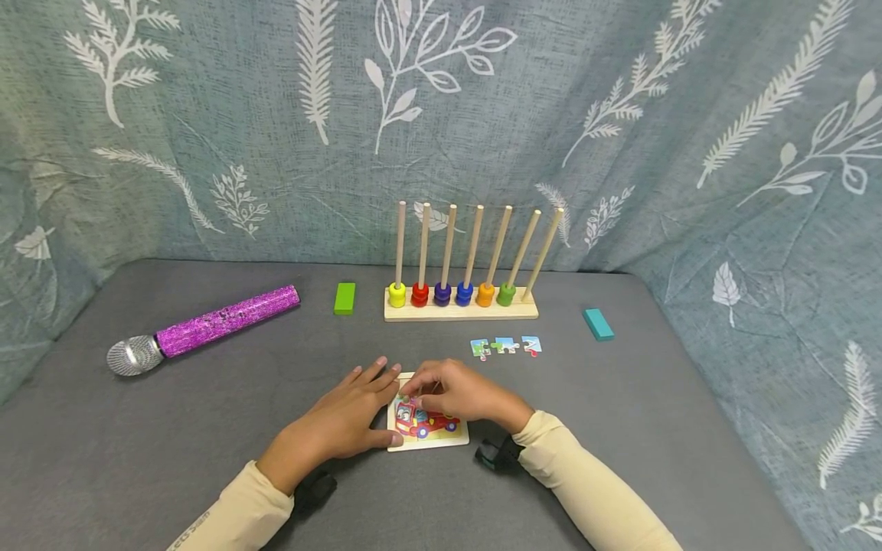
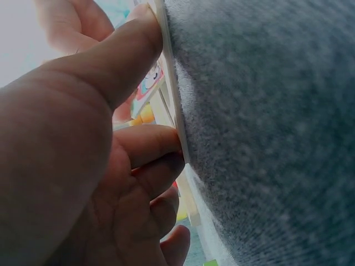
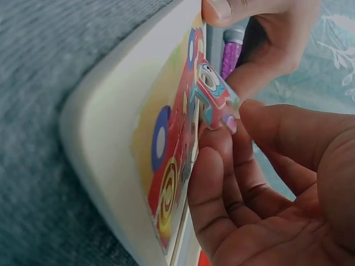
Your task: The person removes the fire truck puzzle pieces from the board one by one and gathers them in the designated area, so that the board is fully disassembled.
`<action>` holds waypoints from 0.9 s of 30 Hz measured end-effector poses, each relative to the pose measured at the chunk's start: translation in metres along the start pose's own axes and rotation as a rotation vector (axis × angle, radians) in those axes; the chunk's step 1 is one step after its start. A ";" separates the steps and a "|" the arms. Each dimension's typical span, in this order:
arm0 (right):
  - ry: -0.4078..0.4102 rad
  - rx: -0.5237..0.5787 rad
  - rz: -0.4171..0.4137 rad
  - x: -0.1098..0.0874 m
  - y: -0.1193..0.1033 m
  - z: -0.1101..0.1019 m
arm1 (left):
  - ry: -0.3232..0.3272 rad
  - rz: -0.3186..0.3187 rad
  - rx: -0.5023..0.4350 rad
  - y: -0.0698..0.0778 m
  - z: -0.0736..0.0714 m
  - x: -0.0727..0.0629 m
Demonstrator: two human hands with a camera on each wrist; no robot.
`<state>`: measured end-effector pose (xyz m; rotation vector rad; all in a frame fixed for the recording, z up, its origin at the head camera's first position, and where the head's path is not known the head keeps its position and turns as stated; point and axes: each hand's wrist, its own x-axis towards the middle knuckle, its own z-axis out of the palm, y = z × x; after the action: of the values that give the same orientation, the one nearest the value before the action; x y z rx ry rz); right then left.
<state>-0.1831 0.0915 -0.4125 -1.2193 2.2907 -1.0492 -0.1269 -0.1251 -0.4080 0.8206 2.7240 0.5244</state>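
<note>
A wooden jigsaw board (image 1: pixel 434 445) with a red cartoon vehicle picture lies on the grey table. My left hand (image 1: pixel 347 413) rests at the board's left side, its thumb at the near corner and its fingers spread along the edge. Over the board, my right hand (image 1: pixel 458 390) pinches a jigsaw piece (image 3: pixel 215 100) between thumb and fingers. That piece carries a cartoon eye and a pink patch, and it is tilted up from the picture in the right wrist view. The fingers of the right hand hide the board's upper part in the head view.
Three loose jigsaw pieces (image 1: pixel 506 345) lie beyond the right hand. Behind them stands a wooden peg stand (image 1: pixel 458 312) with coloured beads. A purple microphone (image 1: pixel 227 321) lies at left. A green block (image 1: pixel 344 298) and a teal block (image 1: pixel 598 324) flank the stand.
</note>
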 end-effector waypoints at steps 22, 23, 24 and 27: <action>0.004 0.099 0.043 0.002 0.000 0.003 | 0.004 0.030 -0.055 -0.001 -0.001 -0.004; 0.011 0.109 0.048 0.001 0.001 0.002 | -0.001 0.029 -0.057 -0.001 -0.001 -0.004; 0.017 0.121 0.052 0.000 0.001 0.001 | -0.004 0.028 -0.057 0.000 -0.001 -0.003; 0.030 0.168 0.072 -0.003 0.002 -0.003 | -0.011 0.024 -0.051 0.000 -0.002 -0.003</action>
<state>-0.1847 0.0958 -0.4125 -1.0540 2.2006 -1.2134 -0.1252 -0.1272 -0.4060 0.8421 2.6825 0.5908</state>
